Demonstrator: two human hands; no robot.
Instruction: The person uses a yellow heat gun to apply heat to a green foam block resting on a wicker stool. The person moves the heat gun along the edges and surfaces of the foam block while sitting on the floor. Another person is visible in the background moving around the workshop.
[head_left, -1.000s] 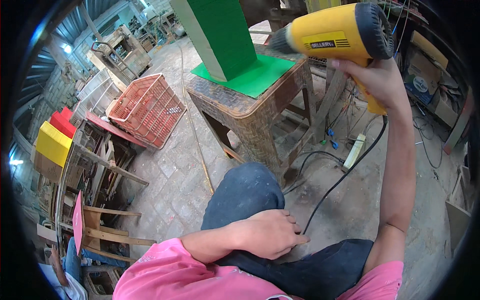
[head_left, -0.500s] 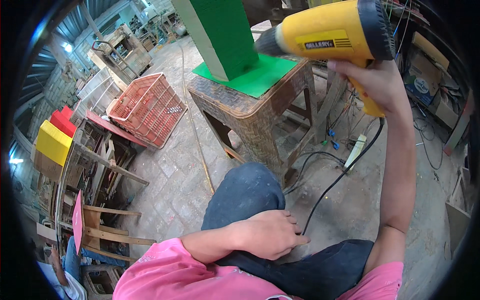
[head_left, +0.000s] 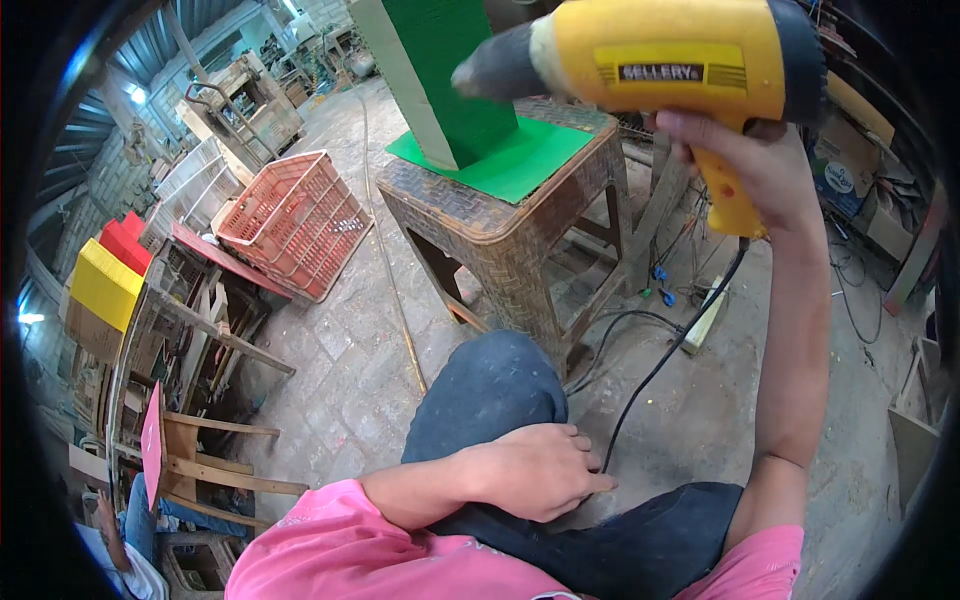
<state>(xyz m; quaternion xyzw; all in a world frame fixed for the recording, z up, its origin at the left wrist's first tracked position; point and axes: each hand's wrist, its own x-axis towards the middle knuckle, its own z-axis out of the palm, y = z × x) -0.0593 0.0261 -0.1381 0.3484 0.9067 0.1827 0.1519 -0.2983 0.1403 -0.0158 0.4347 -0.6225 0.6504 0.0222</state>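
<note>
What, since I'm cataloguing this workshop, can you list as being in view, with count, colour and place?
Heat gun: 1, yellow and black, upper right
Stool: 1, brown, upper centre
Sheet: 1, green, flat on the stool
Upright piece: 1, green with greyish side, on the sheet
Power cord: 1, black, hanging from the heat gun
Crate: 1, salmon-red, left of the stool
Yellow piece: 1, yellow, far left
Pink board: 1, pink, lower left
Background clutter: uncountable, mixed colours, around the edges
Other person: 1, white sleeve, lower-left corner
Shirt: 1, pink, bottom
Trousers: 1 pair, dark, lower centre
Left grip: 1, bare, over the lap
Right grip: 1, bare, around the heat gun's handle
</note>
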